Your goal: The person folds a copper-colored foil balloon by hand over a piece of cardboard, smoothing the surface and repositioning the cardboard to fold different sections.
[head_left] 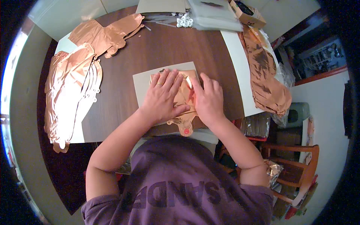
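A folded rose-gold foil balloon (183, 95) lies on a pale card sheet (141, 83) near the table's front edge. Its tail, with a red mark, sticks out toward my body. My left hand (160, 96) presses flat on the balloon's left part, fingers together and stretched out, a ring on one of them. Along the balloon's right edge rests my right hand (209, 100), its fingers extended and the thumb side against the foil. Part of the balloon and card is hidden under both hands.
Flat foil balloons (71, 86) are piled at the left, with another stack (99, 35) behind. More foil balloons (268, 75) hang over the right edge. White rolls (184, 20), clear plastic bags (215, 15) and a small box (247, 14) sit at the back. A wooden chair (296, 168) stands right.
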{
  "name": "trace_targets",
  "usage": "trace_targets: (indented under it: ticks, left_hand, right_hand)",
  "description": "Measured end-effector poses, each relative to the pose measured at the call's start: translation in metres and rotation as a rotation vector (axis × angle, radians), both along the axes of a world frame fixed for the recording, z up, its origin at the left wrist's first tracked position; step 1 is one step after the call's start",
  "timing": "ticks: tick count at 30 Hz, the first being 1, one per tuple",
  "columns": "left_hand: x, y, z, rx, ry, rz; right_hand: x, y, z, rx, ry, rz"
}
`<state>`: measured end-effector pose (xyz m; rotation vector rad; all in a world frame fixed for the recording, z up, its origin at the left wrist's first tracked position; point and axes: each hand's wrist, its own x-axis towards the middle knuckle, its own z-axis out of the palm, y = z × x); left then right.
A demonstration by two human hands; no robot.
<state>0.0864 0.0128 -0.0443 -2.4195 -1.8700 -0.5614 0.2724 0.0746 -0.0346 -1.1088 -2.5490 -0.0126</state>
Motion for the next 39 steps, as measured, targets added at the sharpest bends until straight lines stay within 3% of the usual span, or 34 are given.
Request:
trace_targets:
  ticks: [4,10,13,23,32,38,39]
  left_hand:
    - [-0.001,0.000,0.000,-0.026,-0.015,0.001]
    - [-0.001,0.001,-0.006,0.045,0.004,0.002]
    - [-0.001,0.002,-0.005,0.057,-0.036,-0.006]
    - [-0.007,-0.003,0.007,-0.097,-0.084,-0.037]
    - [-0.046,-0.028,0.012,-0.206,0.038,-0.026]
    - [-0.018,-0.024,0.011,-0.134,0.018,0.099]
    - [-0.005,-0.020,0.014,-0.084,-0.078,0.095]
  right_hand:
    - [-0.001,0.007,0.000,0.008,-0.031,-0.008]
    - [-0.021,0.013,0.000,-0.178,-0.039,0.205]
    - [-0.021,0.011,-0.002,-0.295,-0.052,0.196]
    - [-0.017,0.013,-0.008,-0.224,-0.131,0.183]
    - [-0.016,0.011,-0.004,-0.206,-0.107,0.189]
    - [-0.017,0.010,-0.004,-0.202,-0.134,0.184]
    - [-0.018,0.010,-0.004,-0.212,-0.142,0.181]
